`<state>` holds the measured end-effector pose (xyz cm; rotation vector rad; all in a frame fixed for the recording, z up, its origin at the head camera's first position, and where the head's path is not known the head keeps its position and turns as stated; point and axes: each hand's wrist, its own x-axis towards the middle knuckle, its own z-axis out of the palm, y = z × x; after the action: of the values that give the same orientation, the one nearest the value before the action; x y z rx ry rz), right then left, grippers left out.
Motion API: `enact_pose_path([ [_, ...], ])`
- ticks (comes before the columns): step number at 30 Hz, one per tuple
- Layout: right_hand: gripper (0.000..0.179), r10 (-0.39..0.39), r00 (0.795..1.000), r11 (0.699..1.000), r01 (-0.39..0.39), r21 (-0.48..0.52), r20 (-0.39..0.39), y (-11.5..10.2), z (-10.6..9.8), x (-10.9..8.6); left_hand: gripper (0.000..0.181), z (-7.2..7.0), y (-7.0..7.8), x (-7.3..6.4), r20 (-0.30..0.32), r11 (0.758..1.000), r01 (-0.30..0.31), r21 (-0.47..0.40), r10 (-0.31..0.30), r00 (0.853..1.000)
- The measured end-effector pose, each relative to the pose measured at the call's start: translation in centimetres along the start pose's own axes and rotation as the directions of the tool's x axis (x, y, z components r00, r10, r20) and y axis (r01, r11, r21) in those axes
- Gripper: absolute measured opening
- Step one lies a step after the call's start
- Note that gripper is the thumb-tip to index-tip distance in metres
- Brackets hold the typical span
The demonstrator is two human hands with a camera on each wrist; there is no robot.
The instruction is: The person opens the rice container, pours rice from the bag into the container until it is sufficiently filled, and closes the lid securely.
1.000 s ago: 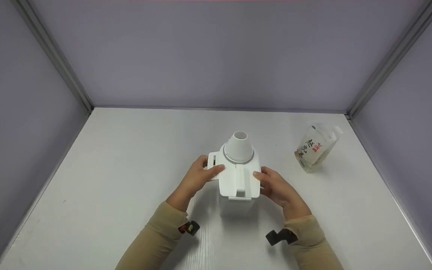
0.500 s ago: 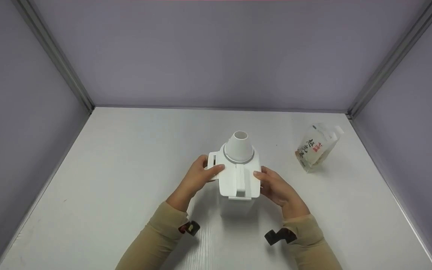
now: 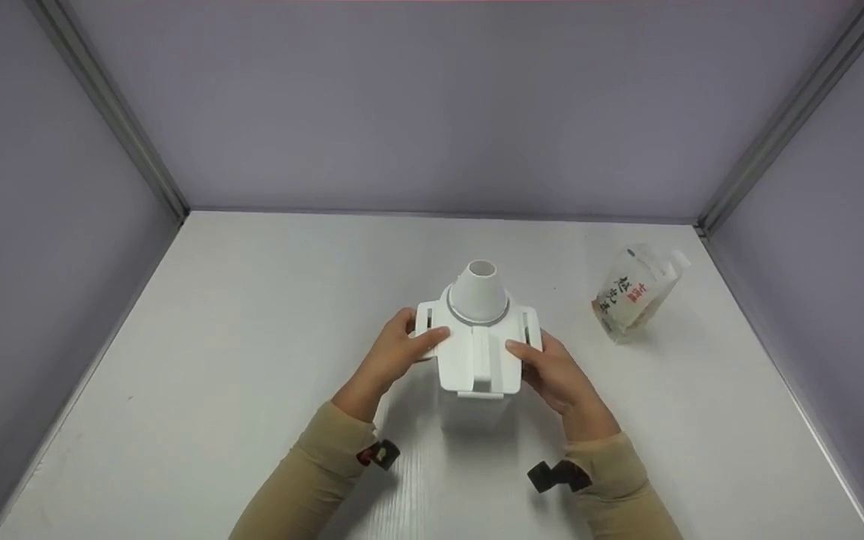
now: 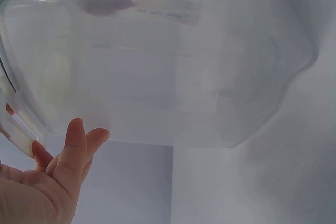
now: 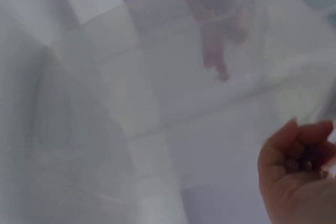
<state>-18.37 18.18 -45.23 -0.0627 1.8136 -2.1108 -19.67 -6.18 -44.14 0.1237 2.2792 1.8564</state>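
Observation:
A translucent plastic storage container [image 3: 473, 416] stands on the table in front of me, capped by a white lid [image 3: 456, 371] with a cone-shaped spout [image 3: 478, 296]. Slotted latch flaps stick out from both sides, the left flap [image 3: 423, 318] and the right flap [image 3: 534, 322]. My left hand [image 3: 393, 354] grips the lid's left side, thumb on top and fingers by the flap. On the other side my right hand [image 3: 558, 375] holds the lid's edge, thumb on top, fingers curled below the flap. Both wrist views show the container's clear wall [image 4: 142, 77] beside the fingers.
A clear bag [image 3: 633, 296] printed with black and red characters stands at the right rear of the white table [image 3: 267, 322]. Grey panels [image 3: 432, 112] enclose the table at the back and sides. Dark wrist cameras [image 3: 559, 475] sit at both cuffs.
The lid's right latch flap has swung up and outward and now shows beside my right hand. That hand's fingers have shifted slightly outward. The left hand and container stay in place.

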Motion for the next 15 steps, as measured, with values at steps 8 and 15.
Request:
enact_pose_path([
  [8, 0.053, -0.031, 0.997, 0.999, 0.032, 0.012, -0.073, 0.08, 0.52, -0.39, 0.053, 0.08, -0.04, 0.00, 0.013, 0.999, 0.003, -0.038, -0.002, 1.000],
  [15, 0.056, -0.046, 0.994, 0.999, 0.045, -0.009, -0.101, 0.03, 0.78, -0.67, 0.056, 0.12, 0.01, -0.20, 0.007, 0.999, 0.012, -0.034, -0.012, 1.000],
])
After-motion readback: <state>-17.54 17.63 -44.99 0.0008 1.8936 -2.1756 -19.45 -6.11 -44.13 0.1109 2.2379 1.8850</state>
